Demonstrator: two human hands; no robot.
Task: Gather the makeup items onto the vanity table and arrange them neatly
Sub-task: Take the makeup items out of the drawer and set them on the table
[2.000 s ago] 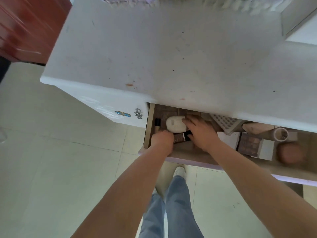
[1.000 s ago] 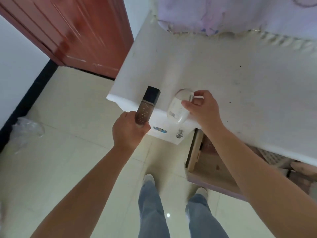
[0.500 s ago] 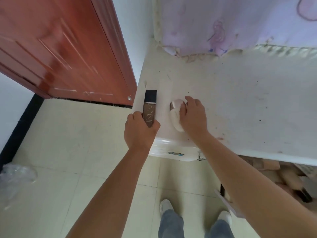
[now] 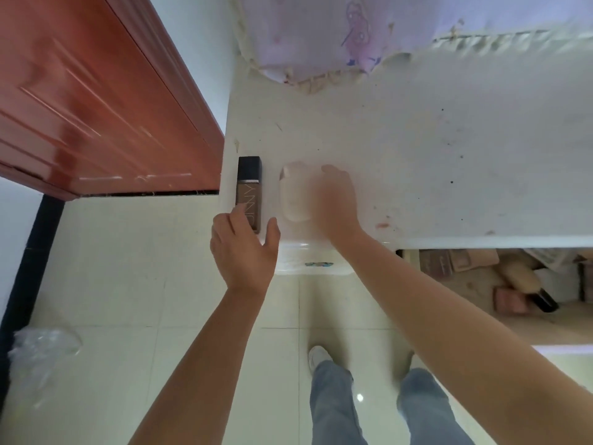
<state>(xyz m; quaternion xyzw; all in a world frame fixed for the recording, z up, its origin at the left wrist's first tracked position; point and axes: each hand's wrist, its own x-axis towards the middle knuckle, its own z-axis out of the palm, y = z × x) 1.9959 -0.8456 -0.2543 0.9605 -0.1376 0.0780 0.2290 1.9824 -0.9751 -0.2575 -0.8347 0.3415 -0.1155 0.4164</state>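
Observation:
A brown foundation bottle (image 4: 248, 187) with a black cap lies flat near the left edge of the white vanity top (image 4: 433, 149). Just below it hovers my left hand (image 4: 244, 248), fingers spread, one fingertip still at the bottle's lower end. To the bottle's right a white oval compact (image 4: 293, 194) rests on the tabletop. My right hand (image 4: 337, 200) is blurred and lies over the compact's right side, gripping it.
The drawer (image 4: 513, 277) under the tabletop's right part stands open with several makeup items inside. A red-brown door (image 4: 96, 107) is close to the table's left side. A pale cloth (image 4: 321, 36) hangs at the back. A plastic bag (image 4: 38, 348) lies on the floor.
Both items came out of the drawer and up onto the tabletop's left end. My left hand has let go of the bottle and opened. My right hand has set the compact down.

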